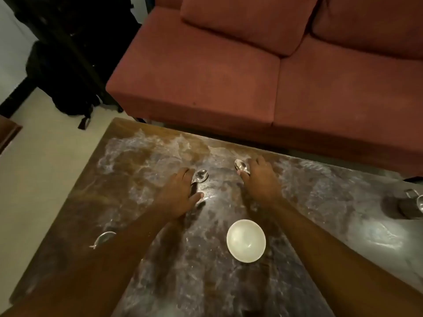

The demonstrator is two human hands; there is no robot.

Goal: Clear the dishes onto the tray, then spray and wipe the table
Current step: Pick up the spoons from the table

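My left hand (177, 194) rests on the dusty wooden table (320, 202). Its fingers lie over the handle of a metal spoon (201, 175), whose bowl sticks out beyond the fingertips. The thumb is spread apart, so the grip is unclear. My right hand (259, 178) is farther back, with thumb and fingers pinched on a second spoon (241, 166) that still touches the table. A white bowl (246, 240), empty and upright, stands between my forearms. A third spoon (103, 236) lies near the left edge, partly hidden by my left forearm. No tray is in view.
A steel cup (412, 205) stands at the right edge of the table. White smears cover the tabletop. A red sofa (229, 76) runs close behind the far edge. A black bag (61, 72) sits on the pale floor to the left.
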